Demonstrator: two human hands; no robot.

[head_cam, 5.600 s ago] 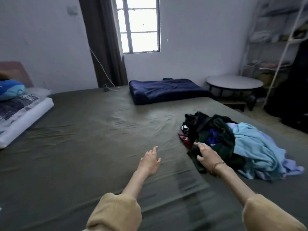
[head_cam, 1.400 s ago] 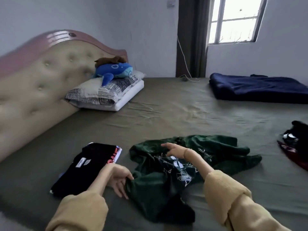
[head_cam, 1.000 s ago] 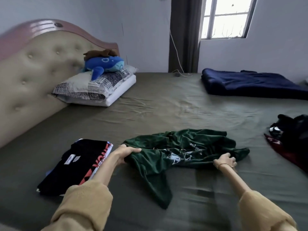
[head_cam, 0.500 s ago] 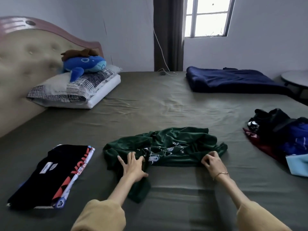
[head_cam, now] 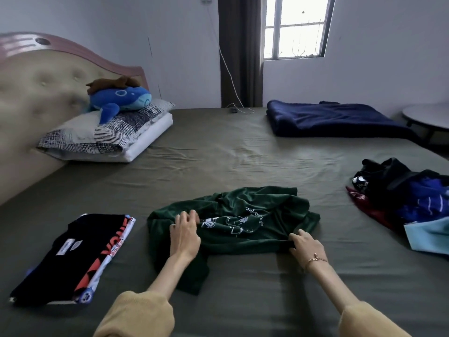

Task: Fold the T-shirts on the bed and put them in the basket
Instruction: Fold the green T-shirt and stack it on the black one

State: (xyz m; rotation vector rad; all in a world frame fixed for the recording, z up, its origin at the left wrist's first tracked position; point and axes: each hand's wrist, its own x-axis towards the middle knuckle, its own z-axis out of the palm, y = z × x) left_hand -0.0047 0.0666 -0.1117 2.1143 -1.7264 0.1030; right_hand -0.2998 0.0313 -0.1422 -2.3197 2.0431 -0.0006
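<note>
A dark green T-shirt [head_cam: 245, 215] with a white print lies crumpled on the olive bed sheet [head_cam: 243, 156] in front of me. My left hand [head_cam: 184, 235] rests on its left part, fingers pinching the cloth. My right hand [head_cam: 307, 246] grips the shirt's near right edge. A stack of folded T-shirts [head_cam: 73, 259], black on top, sits to the left. A pile of unfolded clothes [head_cam: 408, 198] in black, blue, red and light blue lies at the right. No basket is in view.
Pillows [head_cam: 109, 135] with a blue plush whale [head_cam: 121, 98] lie by the padded headboard [head_cam: 36, 93] at the left. A folded navy blanket [head_cam: 332, 120] is at the far side. A round table [head_cam: 427, 115] stands beyond the bed's right edge.
My left hand has moved up onto the green shirt and now pinches it. My right hand has closed on the shirt's near right edge. The view has shifted slightly.
</note>
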